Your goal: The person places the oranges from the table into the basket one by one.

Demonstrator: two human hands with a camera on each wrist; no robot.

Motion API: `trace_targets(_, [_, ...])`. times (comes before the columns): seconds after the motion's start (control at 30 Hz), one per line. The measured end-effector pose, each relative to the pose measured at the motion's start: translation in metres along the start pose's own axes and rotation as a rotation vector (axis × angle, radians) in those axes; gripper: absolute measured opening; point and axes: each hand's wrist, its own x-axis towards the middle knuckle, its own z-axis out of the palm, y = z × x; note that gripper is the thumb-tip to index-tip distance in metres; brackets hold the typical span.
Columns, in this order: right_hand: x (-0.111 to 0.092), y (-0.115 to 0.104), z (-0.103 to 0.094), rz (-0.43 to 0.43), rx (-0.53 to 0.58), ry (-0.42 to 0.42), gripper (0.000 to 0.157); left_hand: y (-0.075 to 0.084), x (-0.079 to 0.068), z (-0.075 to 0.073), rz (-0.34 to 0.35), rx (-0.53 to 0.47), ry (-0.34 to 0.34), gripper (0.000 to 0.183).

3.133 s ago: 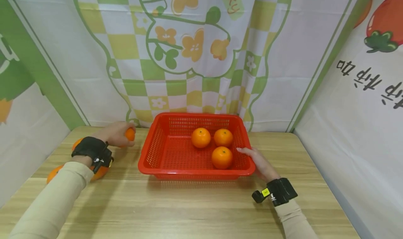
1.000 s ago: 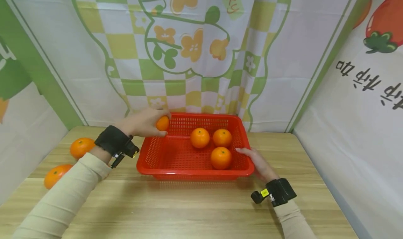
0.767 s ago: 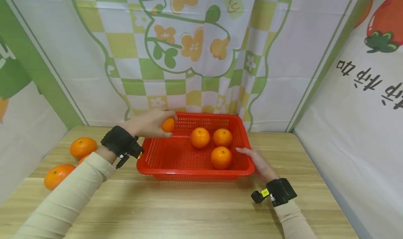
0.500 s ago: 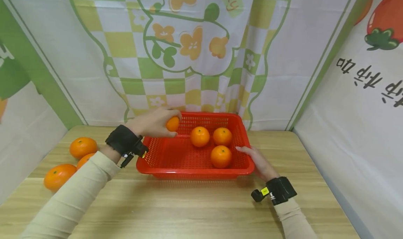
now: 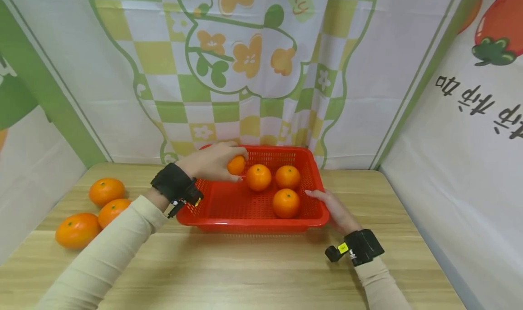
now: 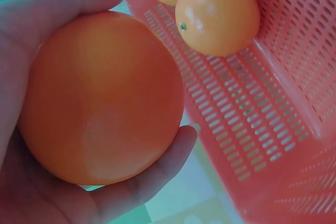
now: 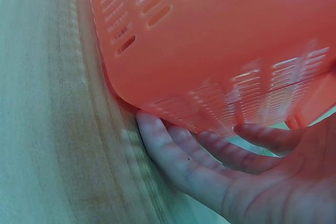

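Observation:
My left hand (image 5: 213, 162) holds an orange (image 5: 236, 165) over the left-back part of a red plastic basket (image 5: 253, 222). In the left wrist view, thumb and fingers curl round that orange (image 6: 105, 98), apart from the fruit in the basket. Three oranges lie inside: one in the middle (image 5: 259, 177), one at the back right (image 5: 288, 177) and one at the front right (image 5: 286, 204). At the basket's right side, my right hand (image 5: 337, 211) grips it, thumb over the rim. Its fingers (image 7: 176, 163) touch the outside low down in the right wrist view.
Three more oranges sit on the wooden table (image 5: 253, 273) at the left: a back one (image 5: 106, 192), a middle one (image 5: 113, 211) partly behind the sleeve, and a front one (image 5: 77, 230). A patterned curtain (image 5: 249, 115) hangs right behind the basket.
My left hand has picked an orange up from the left of the table and carried it rightward over the basket. The right hand and the basket have stayed in place.

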Motion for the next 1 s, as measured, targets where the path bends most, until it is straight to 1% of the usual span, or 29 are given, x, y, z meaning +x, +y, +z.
trace_targets(0.07, [0.0,0.0,0.0,-0.006,-0.003,0.001,0.06,0.002,0.003,0.002,0.005,-0.005,-0.004,0.042])
trace_targets(0.2, [-0.001,-0.001,-0.001,-0.008,-0.006,-0.002,0.06,0.007,0.008,0.009,-0.005,-0.023,-0.038,0.044])
trace_targets(0.4, [0.0,0.002,-0.001,-0.019,-0.001,-0.019,0.06,0.01,0.013,0.022,-0.001,-0.021,-0.079,0.047])
trace_targets(0.63, [0.001,0.003,-0.001,-0.019,0.021,-0.011,0.06,0.014,0.018,0.028,0.005,-0.027,-0.081,0.049])
trace_targets(0.93, [0.0,0.002,-0.001,-0.009,0.006,-0.006,0.062,0.02,0.02,0.037,-0.044,-0.037,-0.155,0.05])
trace_targets(1.0, [0.0,0.002,-0.001,-0.01,0.007,-0.009,0.061,0.02,0.02,0.039,-0.051,-0.023,-0.175,0.05])
